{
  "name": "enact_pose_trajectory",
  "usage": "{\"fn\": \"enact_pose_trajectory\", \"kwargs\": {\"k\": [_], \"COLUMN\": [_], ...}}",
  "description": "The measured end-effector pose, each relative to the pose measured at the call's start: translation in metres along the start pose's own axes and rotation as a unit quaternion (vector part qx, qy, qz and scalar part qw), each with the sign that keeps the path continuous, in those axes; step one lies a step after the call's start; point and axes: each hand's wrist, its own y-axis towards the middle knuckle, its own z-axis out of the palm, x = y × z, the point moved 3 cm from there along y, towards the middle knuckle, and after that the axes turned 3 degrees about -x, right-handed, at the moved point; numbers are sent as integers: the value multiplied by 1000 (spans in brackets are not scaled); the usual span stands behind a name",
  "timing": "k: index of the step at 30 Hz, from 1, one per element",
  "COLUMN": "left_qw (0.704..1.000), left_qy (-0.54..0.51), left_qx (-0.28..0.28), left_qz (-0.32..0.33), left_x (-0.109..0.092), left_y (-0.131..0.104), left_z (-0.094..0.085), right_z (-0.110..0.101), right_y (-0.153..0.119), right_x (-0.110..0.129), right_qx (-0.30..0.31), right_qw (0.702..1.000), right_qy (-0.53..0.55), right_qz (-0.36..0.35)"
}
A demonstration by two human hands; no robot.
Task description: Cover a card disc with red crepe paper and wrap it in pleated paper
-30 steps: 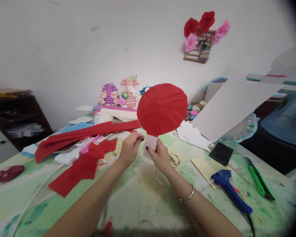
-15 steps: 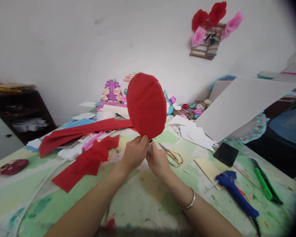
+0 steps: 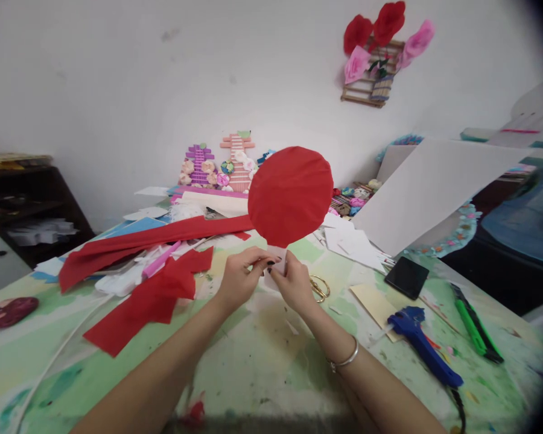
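A round red fan-shaped piece (image 3: 291, 196) stands upright over the table, with a short white handle (image 3: 277, 256) below it. My right hand (image 3: 294, 283) grips the handle between thumb and fingers. Fingers of my left hand (image 3: 244, 274) are pinched together at the handle's left side; whether anything small is between them cannot be made out. Gold scissors (image 3: 320, 288) lie partly hidden behind my right hand. Left of my hands, cut red material (image 3: 156, 295) rests on the table, and a long red strip (image 3: 140, 244) lies behind it.
To the right are a blue glue gun (image 3: 423, 346), a green cutter (image 3: 475, 325), a black phone-like object (image 3: 407, 277) and a beige card (image 3: 375, 304). White papers (image 3: 355, 244) lie behind. A maroon object (image 3: 9, 312) sits at far left.
The red disc has turned to face me more and shifted right. The white handle now shows, and my left fingers have moved off the disc's base to the handle's side. The view has shifted slightly.
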Motion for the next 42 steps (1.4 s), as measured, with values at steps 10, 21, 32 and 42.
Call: {"fn": "enact_pose_trajectory", "kwargs": {"k": [10, 21, 32, 42], "left_qw": [883, 849, 857, 902], "left_qy": [-374, -346, -199, -86], "left_qx": [-179, -234, -248, -125], "left_qz": [-221, -323, -406, -404], "left_x": [20, 45, 77, 78], "left_y": [17, 15, 10, 9], "left_z": [-30, -41, -58, -51], "right_z": [1, -2, -16, -16], "right_y": [27, 26, 23, 22], "right_x": [-52, -48, -29, -29], "right_qx": [-48, -30, 15, 4], "right_qw": [944, 910, 903, 904], "right_qy": [295, 377, 390, 383], "right_qz": [142, 168, 180, 188]}}
